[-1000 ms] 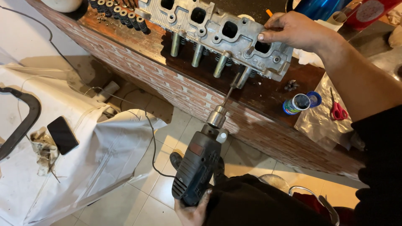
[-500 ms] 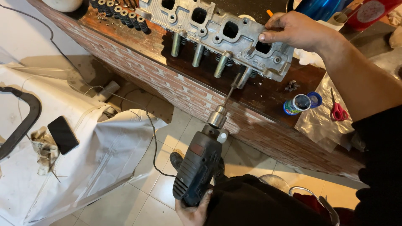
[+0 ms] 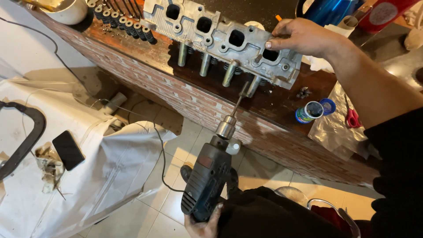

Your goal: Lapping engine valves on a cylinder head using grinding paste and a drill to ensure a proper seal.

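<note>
While the right hand (image 3: 304,37) clasps the far end of a grey cylinder head (image 3: 220,37) lying on the dark tabletop (image 3: 273,99), the left hand (image 3: 203,224) grips a dark electric drill (image 3: 207,183), its bit (image 3: 239,100) angled up into a port. A small tin (image 3: 309,112) and red scissors (image 3: 352,118) lie nearby.

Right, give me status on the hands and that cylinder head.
Left hand grips the electric drill, bit run up into the cylinder head. Right hand steadies the head on the brick-pattern bench. Small open tin stands beside, apart.
</note>
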